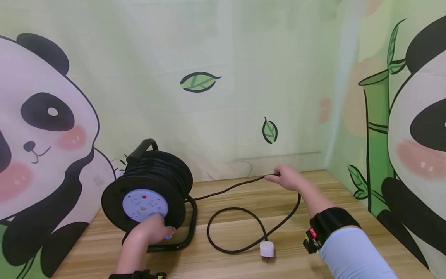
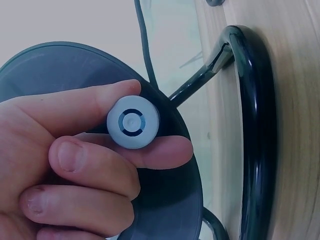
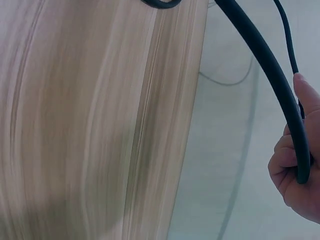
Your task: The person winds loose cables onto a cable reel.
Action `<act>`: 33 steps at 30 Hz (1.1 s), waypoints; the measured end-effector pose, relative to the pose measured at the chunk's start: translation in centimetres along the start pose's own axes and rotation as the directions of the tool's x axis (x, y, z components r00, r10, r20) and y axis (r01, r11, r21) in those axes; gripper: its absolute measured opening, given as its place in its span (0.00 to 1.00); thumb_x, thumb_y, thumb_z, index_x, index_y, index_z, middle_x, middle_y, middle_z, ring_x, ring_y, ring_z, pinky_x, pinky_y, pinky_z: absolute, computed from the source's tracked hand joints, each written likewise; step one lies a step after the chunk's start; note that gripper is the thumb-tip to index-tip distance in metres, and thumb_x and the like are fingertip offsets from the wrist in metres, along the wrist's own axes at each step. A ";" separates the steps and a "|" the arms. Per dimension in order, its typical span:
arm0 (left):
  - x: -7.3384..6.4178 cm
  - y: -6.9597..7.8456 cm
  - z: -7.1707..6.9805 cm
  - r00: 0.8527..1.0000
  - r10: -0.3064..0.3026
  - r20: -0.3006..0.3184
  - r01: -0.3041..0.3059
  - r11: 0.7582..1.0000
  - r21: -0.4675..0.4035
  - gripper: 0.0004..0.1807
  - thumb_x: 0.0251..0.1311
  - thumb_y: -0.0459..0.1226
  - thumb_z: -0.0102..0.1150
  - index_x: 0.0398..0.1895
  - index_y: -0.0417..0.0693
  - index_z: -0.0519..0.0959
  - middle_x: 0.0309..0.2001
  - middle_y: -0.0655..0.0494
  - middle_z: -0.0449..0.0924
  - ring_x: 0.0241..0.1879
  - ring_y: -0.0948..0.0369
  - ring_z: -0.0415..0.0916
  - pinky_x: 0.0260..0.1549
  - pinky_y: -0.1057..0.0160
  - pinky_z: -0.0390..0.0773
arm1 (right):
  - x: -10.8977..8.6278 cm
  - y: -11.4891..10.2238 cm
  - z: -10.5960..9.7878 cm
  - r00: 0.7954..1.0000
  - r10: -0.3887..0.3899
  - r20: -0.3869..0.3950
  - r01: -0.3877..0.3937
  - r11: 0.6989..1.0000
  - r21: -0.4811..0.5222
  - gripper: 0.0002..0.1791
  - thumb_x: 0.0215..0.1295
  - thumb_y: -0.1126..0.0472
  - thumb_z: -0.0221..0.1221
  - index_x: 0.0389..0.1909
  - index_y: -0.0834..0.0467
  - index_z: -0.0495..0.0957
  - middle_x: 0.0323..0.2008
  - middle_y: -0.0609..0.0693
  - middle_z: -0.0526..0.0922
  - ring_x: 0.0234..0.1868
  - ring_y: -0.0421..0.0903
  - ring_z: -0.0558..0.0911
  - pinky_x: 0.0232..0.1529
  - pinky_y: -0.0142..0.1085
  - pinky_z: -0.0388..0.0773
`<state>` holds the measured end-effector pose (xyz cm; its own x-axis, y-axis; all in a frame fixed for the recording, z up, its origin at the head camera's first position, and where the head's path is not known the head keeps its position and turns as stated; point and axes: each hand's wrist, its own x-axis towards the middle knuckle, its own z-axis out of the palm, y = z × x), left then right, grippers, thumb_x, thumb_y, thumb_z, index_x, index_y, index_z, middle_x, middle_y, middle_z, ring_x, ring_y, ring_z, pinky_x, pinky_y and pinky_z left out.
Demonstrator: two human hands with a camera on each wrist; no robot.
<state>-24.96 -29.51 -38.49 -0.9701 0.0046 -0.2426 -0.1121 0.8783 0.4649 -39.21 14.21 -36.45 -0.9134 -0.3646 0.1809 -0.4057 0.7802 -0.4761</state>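
A black cable reel (image 1: 115, 197) stands at the left of the table, with a pale socket panel (image 1: 130, 207) on its face. My left hand (image 1: 150, 230) is in front of the reel and pinches a round grey crank knob (image 2: 133, 122) between thumb and forefinger, as the left wrist view shows. Out to the right, my right hand (image 1: 288, 177) grips the black cable (image 1: 230, 188), which runs from the reel and is raised off the table. Beyond that hand the cable drops, makes a loop and ends in a white plug (image 1: 266, 249) on the table.
The reel's black tubular stand (image 1: 191, 228) rests on the wooden table (image 1: 195, 267). Behind the table hangs a green curtain (image 1: 244, 97) printed with pandas, leaves and bamboo. A shut-off wall corner lies at the right.
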 end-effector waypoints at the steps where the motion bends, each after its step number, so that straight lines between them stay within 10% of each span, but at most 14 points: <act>1: 0.0 0.0 0.0 1.000 0.001 -0.001 -0.001 1.000 -0.001 0.33 0.65 0.45 0.65 0.57 0.21 0.71 0.54 0.35 0.78 0.51 0.45 0.75 0.56 0.40 0.72 | -0.1 0.2 -0.1 1.000 0.003 -0.005 -0.003 1.000 0.003 0.25 0.72 0.49 0.62 0.18 0.55 0.65 0.17 0.45 0.63 0.20 0.43 0.64 0.26 0.38 0.62; 33: 0.0 -0.2 0.1 0.999 0.030 -0.013 -0.030 1.000 -0.008 0.32 0.64 0.46 0.65 0.54 0.21 0.73 0.50 0.38 0.80 0.50 0.46 0.76 0.54 0.41 0.73 | -1.8 4.8 -3.4 0.992 0.100 -0.080 -0.103 0.994 -0.027 0.29 0.71 0.42 0.61 0.17 0.54 0.62 0.17 0.46 0.61 0.21 0.44 0.62 0.26 0.39 0.61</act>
<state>-24.90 -29.69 -38.66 -0.9758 0.0246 -0.2172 -0.0845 0.8740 0.4786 -39.64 20.30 -36.14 -0.9491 -0.2430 0.2003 -0.3106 0.8270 -0.4686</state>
